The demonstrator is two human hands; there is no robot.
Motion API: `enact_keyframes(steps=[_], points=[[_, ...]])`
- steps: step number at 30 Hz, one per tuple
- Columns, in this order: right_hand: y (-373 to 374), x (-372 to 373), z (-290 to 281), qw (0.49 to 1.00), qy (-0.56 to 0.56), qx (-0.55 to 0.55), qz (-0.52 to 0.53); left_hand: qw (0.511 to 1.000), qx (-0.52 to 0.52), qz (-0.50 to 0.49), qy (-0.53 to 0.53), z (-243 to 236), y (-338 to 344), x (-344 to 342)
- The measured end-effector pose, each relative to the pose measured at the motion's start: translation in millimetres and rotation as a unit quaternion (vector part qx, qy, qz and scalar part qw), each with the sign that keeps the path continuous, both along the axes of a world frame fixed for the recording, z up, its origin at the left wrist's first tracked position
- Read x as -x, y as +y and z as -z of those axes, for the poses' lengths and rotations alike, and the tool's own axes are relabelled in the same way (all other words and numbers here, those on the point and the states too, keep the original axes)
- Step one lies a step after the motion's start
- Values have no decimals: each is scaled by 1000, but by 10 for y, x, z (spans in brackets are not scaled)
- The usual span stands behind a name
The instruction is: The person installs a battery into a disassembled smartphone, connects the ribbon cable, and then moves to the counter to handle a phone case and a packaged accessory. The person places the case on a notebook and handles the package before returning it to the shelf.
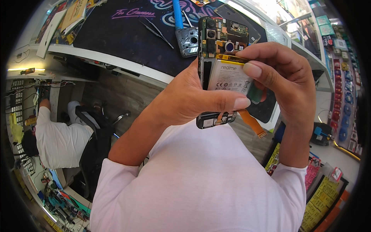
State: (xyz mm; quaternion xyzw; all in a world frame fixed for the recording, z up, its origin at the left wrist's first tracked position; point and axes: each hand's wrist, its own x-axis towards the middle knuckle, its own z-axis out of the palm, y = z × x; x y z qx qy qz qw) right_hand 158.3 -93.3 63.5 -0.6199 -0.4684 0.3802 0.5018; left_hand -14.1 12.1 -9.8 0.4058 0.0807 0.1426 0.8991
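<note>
An opened smartphone with its back off is raised above my lap, camera end away from me. My left hand holds it from the left, the thumb lying across the lower part of the silver-white battery. The index finger and thumb of my right hand pinch the battery's upper right edge, by its yellow strip. At the top, the green circuit board and camera modules are exposed. An orange flex cable dangles from the lower right. Most of the left fingers are hidden behind the phone.
Beyond the phone, a dark mat covers the white-edged bench, with metal tweezers, a blue-handled tool and a silver phone part. A person sits on a black chair at left. Small goods line the right wall.
</note>
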Motion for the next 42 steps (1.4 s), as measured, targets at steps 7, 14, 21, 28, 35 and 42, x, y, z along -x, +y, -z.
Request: enact_keyframes(steps=[7,14,21,28,35,42], points=[[-6,10,15,1000,-10,-25,12,1000,7,6,11,-4,3,-8],[-12,-19,14,1000,-15,-17,12,999,-12,20,38,-14,39,2],[-18,-4,41,1000,8,6,2,1000,22,13,6,3,6,-37],[6,7,57,1000,-13,7,-2,999,31,4,-12,4,24,-22],[15,-6,31,1000,0,23,0,1000,13,22,-9,4,64,-33],[35,-16,56,1000,-4,-3,10,1000,19,19,2,-5,87,-42]])
